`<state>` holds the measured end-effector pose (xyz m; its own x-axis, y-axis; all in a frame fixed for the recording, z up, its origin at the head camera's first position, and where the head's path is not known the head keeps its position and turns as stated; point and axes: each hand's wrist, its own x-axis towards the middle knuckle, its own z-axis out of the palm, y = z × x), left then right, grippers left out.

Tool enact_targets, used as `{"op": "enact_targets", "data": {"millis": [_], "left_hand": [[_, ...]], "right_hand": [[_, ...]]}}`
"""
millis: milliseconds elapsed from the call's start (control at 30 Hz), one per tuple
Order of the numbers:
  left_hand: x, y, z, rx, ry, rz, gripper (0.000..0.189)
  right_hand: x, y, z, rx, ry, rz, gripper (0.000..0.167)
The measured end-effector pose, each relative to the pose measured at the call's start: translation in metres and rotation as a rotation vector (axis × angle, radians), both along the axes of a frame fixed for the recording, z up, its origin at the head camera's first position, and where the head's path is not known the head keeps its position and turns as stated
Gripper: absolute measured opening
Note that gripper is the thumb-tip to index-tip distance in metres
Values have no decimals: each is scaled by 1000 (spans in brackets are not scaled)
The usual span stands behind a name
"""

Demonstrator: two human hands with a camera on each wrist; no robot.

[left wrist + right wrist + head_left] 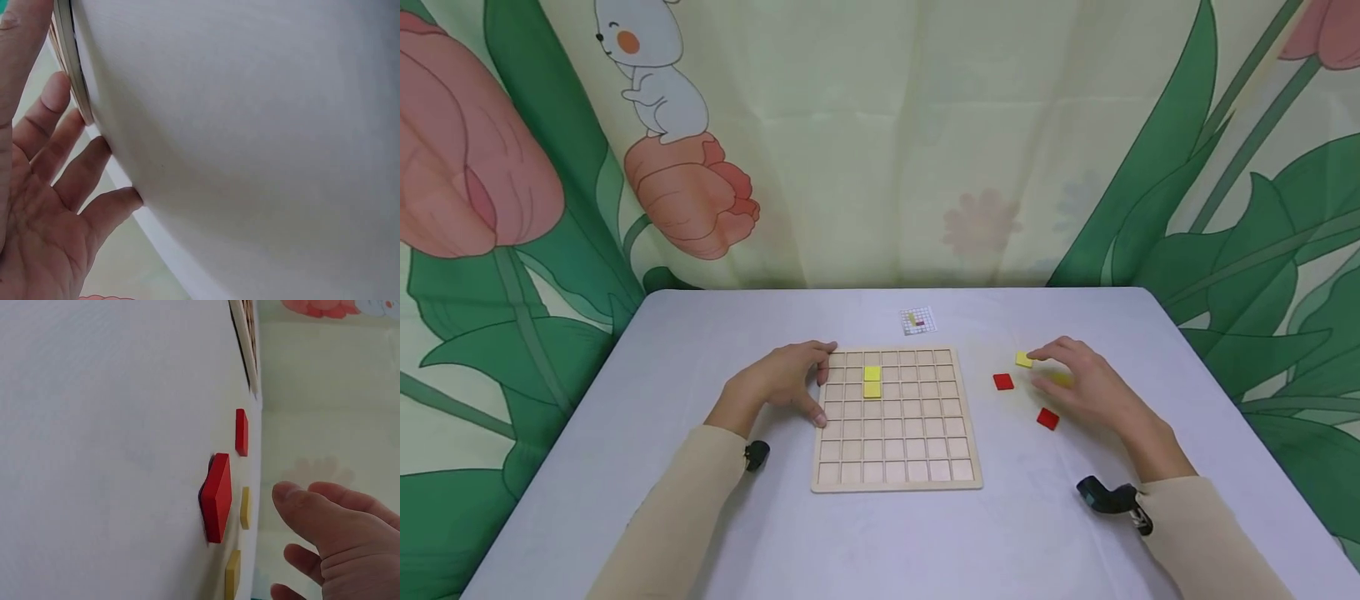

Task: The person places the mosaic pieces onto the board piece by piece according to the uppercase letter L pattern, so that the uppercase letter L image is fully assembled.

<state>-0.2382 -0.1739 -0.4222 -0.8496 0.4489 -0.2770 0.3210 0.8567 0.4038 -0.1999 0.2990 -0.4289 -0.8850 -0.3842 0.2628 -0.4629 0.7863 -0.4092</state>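
Note:
A wooden grid board [897,487] lies flat on the table with two yellow square tiles [872,382] in neighbouring cells near its upper left. My left hand [786,379] touches the board's left edge, fingers spread and thumb lower down; its fingertips also show along the board's edge [78,87] in the left wrist view. To the right, my right hand [1086,379] hovers over the loose tiles, nothing between thumb and fingers. A yellow tile [1023,359] lies by its fingertips, and another yellow tile [232,575] is partly hidden beneath it in the head view.
Two red tiles lie loose right of the board, one nearer it [1003,382] and one closer to me [1048,419]. Behind the board is a small printed grid card [918,321] with coloured cells. A patterned curtain [865,167] hangs behind the white table [880,550].

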Motion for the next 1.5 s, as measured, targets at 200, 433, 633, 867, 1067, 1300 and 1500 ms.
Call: {"op": "enact_targets", "data": {"millis": [200, 433, 633, 867, 1067, 1300, 1500], "left_hand": [[-1, 7, -1, 4, 15, -28, 61], [1, 4, 2, -21, 4, -15, 61], [1, 0, 2, -8, -1, -20, 61], [1, -1, 0, 4, -4, -11, 61], [1, 3, -2, 14, -10, 9, 61], [1, 4, 2, 19, -18, 3, 61], [1, 0, 2, 35, -27, 5, 61]], "right_hand": [[4, 19, 0, 25, -8, -44, 38], [4, 31, -1, 59, -90, -80, 43], [-1, 37, -6, 74, -91, -92, 50], [-2, 37, -8, 116, -178, -158, 63], [-1, 38, -9, 126, -215, -178, 65], [-2, 38, -10, 95, -232, -172, 61], [-3, 33, -11, 86, -227, -150, 55]]}}
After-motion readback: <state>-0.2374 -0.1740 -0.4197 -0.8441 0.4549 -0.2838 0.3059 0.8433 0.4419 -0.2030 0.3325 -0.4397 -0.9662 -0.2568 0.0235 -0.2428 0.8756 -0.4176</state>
